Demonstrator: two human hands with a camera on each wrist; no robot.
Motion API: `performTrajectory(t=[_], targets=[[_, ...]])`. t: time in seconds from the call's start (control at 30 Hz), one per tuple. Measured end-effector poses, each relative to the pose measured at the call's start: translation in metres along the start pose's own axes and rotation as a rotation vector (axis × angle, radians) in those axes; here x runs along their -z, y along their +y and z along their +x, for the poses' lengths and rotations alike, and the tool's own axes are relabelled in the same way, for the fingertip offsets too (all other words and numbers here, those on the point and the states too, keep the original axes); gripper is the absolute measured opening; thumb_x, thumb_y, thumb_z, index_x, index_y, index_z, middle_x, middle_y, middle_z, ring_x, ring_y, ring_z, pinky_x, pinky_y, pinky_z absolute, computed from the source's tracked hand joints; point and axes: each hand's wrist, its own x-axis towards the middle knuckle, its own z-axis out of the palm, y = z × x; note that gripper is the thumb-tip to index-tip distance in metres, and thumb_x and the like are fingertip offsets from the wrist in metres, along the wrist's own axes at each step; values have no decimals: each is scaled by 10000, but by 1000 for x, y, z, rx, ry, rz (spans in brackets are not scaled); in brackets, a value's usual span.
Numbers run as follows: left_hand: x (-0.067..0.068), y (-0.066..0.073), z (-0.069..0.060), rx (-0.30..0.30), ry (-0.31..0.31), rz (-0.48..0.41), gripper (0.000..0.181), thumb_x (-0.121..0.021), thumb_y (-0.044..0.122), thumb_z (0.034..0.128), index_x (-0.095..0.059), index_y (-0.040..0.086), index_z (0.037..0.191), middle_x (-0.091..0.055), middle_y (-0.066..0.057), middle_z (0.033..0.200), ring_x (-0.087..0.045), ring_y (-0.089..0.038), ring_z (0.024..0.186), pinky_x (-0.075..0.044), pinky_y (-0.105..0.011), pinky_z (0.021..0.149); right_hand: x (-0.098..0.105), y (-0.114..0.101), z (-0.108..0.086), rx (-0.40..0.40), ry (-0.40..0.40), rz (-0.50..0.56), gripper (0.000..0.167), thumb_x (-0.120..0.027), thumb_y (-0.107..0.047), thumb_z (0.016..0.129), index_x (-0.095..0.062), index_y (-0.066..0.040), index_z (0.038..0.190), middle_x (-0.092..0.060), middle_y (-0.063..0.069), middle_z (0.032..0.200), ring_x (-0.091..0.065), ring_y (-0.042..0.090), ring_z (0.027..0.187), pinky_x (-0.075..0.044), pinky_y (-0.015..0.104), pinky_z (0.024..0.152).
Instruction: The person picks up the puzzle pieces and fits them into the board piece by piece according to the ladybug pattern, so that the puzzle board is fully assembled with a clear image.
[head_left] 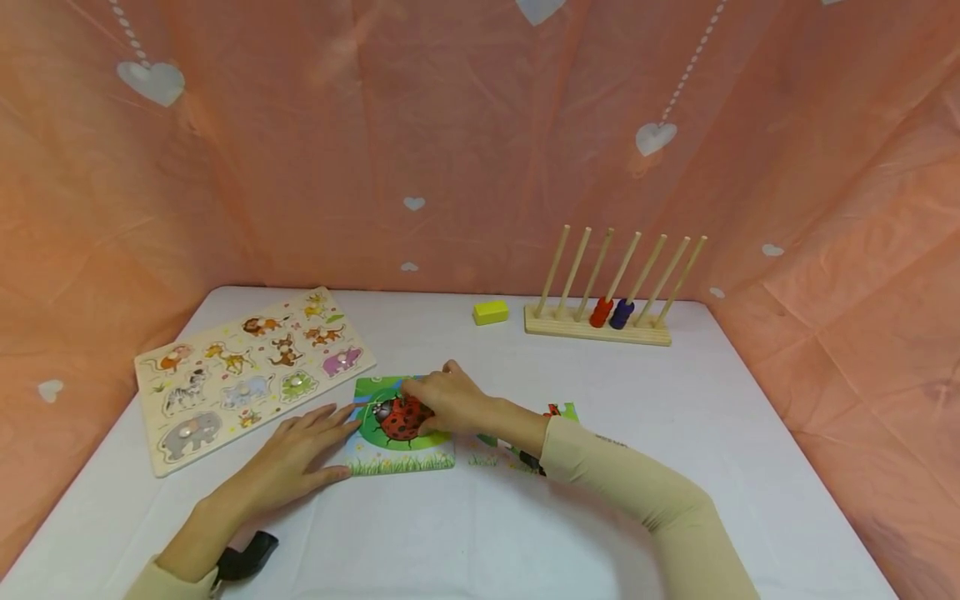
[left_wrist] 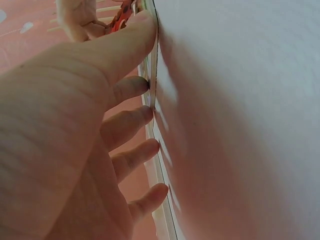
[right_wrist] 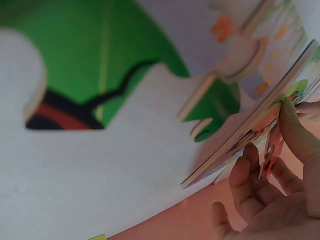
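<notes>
A ladybug jigsaw puzzle [head_left: 401,461] lies flat on the white cloth in front of me. My left hand [head_left: 292,462] rests at its left side with fingers spread, the thumb and fingertips near its edge. Over the puzzle's right part is my right hand [head_left: 456,402]. In the right wrist view its thumb and fingers pinch a small red puzzle piece [right_wrist: 272,149], partly hidden by the fingers. Beneath my right forearm lie more puzzle parts [head_left: 487,457], green with bits of red and black, mostly covered in the head view.
A wooden animal peg puzzle [head_left: 258,387] lies at the left. Towards the back is a yellow block [head_left: 491,312]. A wooden rack [head_left: 596,331] with upright rods stands back right, carrying red beads [head_left: 602,312] and dark purple beads [head_left: 622,314]. Peach curtains surround the table.
</notes>
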Motion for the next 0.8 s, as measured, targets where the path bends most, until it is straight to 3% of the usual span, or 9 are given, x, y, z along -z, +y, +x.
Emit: performTrajectory(t=[0.27, 0.53, 0.8], targets=[[-2, -1, 0, -4, 4, 4, 639, -695, 454, 907, -581, 53, 1392, -430, -174, 1528, -372, -452, 1380, -342, -666, 1002, -4, 1, -1, -4, 9, -25, 539, -818, -435, 787, -648, -190, 1236, -540, 2, 1053, -527, 145, 936, -351, 278, 773], [-2, -1, 1, 3, -4, -5, 643, -707, 444, 901, -580, 48, 1391, -424, -174, 1531, -369, -449, 1383, -332, -669, 1009, -8, -6, 1, 20, 31, -87, 571, -774, -507, 805, -658, -184, 1261, -578, -13, 1050, -552, 134, 955, -386, 283, 798], [-3, -1, 1, 20, -22, -7, 654, -696, 458, 905, -569, 56, 1404, -409, -163, 1544, -348, -438, 1401, -323, -659, 1023, -8, -15, 8, -29, 28, -85, 526, -765, -524, 808, -668, -205, 1214, -529, -17, 1078, -492, 129, 963, -365, 270, 800]])
